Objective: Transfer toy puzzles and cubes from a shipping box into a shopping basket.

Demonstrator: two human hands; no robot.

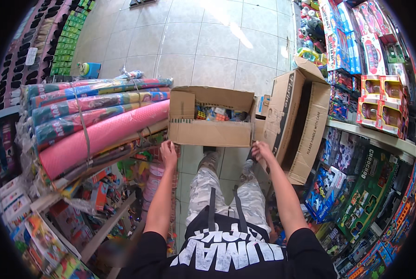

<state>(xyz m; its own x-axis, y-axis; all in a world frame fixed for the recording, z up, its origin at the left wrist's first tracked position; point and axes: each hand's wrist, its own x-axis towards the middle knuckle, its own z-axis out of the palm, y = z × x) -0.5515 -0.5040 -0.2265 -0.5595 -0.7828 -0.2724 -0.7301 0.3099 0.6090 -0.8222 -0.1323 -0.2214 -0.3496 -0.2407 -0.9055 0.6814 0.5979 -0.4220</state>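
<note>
An open cardboard box (211, 134) spans the middle in front of me, with colourful puzzle cubes (219, 113) and other small items inside. My left hand (168, 152) is at its near left corner, fingers curled and closed against the edge. At the near right corner, my right hand (262, 151) has its fingers bent round the box edge. The near wall of the box hides the lower part of its contents. Part of my shoes is covered by the box.
Plastic-wrapped rolled mats (103, 125) are stacked close on the left. A taller open carton (317, 125) stands tilted on the right, beside shelves of boxed toys (356, 195). Tiled floor (189, 46) stretches ahead. A small blue toy (90, 69) sits beyond the mats.
</note>
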